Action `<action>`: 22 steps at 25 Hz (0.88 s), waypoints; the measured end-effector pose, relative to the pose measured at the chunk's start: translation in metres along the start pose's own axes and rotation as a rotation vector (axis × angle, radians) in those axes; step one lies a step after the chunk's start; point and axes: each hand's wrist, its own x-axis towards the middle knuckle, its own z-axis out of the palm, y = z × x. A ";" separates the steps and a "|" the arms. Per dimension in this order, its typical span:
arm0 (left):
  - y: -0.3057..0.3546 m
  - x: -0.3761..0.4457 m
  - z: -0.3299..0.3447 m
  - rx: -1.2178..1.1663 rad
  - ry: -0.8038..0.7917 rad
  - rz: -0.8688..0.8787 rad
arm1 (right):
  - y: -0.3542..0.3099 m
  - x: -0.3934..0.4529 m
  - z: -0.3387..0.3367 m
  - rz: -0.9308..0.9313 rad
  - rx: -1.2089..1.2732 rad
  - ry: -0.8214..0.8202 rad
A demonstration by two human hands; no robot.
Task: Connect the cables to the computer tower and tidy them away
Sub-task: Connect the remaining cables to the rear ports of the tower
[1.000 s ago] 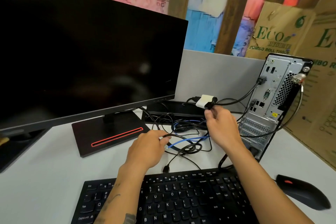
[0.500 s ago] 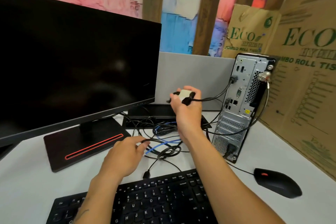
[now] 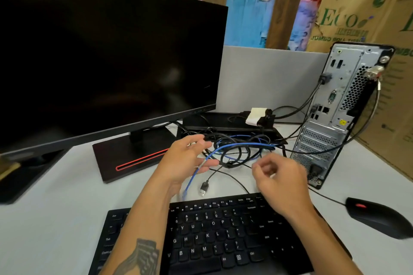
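Your left hand (image 3: 186, 158) was over the cable tangle (image 3: 239, 152) w/ fingers nearly straight and spread. The blue cable (image 3: 225, 148) ran past its fingers; can't tell if it was pinched or only touched. That cable's free end lay on the desk (image 3: 55, 207) just behind the keyboard (image 3: 223, 236).

Your right hand (image 3: 280, 179) hung above the keyboard's back edge, fingers loosely curled, blurred; it gripped nothing visible.

A loose USB plug (image 3: 204, 188) lay on the desk between the hands, unconnected.

The tower (image 3: 344, 105) stood at right, rear panel toward you, w/ black cables already in several ports. The white adapter (image 3: 257, 116) sat on the black tray (image 3: 223, 125) behind the tangle, left of the tower.

Monitor (image 3: 100, 62) at left, mouse (image 3: 380, 216) at right.
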 end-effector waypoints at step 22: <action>-0.008 0.006 -0.001 0.078 0.244 0.178 | 0.053 0.026 -0.030 0.141 0.108 0.367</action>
